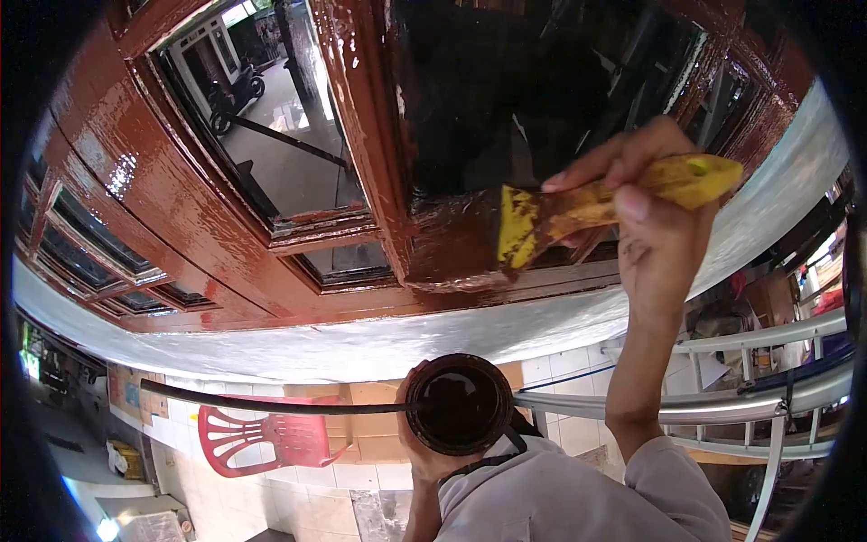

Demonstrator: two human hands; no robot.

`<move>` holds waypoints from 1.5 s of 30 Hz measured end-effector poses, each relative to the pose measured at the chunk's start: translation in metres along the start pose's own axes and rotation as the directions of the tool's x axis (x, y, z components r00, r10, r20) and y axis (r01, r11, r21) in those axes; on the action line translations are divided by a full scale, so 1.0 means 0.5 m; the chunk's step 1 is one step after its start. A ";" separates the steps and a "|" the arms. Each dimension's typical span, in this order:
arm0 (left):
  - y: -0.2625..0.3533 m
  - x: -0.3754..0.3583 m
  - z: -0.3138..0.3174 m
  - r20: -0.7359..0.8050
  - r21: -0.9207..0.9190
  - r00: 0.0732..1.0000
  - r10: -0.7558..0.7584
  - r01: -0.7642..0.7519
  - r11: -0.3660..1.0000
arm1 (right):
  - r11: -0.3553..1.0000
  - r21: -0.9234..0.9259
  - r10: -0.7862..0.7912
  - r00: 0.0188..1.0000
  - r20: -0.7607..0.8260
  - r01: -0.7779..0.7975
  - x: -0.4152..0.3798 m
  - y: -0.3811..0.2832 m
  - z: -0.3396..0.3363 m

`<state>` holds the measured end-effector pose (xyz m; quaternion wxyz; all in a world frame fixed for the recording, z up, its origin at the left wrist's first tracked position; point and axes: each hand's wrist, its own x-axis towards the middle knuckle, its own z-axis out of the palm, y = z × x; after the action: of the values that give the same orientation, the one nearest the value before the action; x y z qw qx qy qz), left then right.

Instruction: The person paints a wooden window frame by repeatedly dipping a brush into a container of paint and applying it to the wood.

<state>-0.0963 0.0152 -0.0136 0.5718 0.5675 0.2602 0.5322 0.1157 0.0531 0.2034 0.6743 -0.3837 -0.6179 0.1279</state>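
My right hand [655, 203] grips the yellow handle of a wide paintbrush [623, 199]. The brush's bristles, coated in brown paint, lie against the glossy brown window frame [352, 117] at the lower left corner of a dark glass pane [488, 90]. Below, my left hand [420, 452] holds a round can of dark brown paint [458, 404] from its left side, near my body. Most of that hand is hidden by the can. A thin dark rod [271, 405] reaches leftward from the can.
A white wall ledge [361, 348] runs under the frame. Down on the tiled floor stands a red plastic chair [271, 438], with cardboard [375, 420] beside it. A metal ladder [759, 406] lies at the right. More brown-framed panes [90, 235] are at the far left.
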 end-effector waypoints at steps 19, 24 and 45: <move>-0.026 -0.008 -0.016 -0.017 0.007 0.999 0.031 -0.031 0.999 | 0.983 -0.154 -0.114 0.989 -0.090 0.099 -0.025 -0.003 0.038; -0.026 -0.006 -0.014 0.011 0.043 0.999 0.035 -0.036 0.998 | 0.990 -0.140 -0.025 0.997 -0.070 0.015 -0.020 -0.009 0.035; -0.018 -0.016 -0.003 0.015 0.042 1.000 0.015 -0.015 0.999 | 0.993 0.113 0.040 0.999 0.015 -0.041 0.005 -0.014 -0.031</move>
<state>-0.0972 0.0106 -0.0248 0.5577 0.5852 0.2627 0.5268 0.1288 0.0446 0.2108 0.6885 -0.3563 -0.6059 0.1789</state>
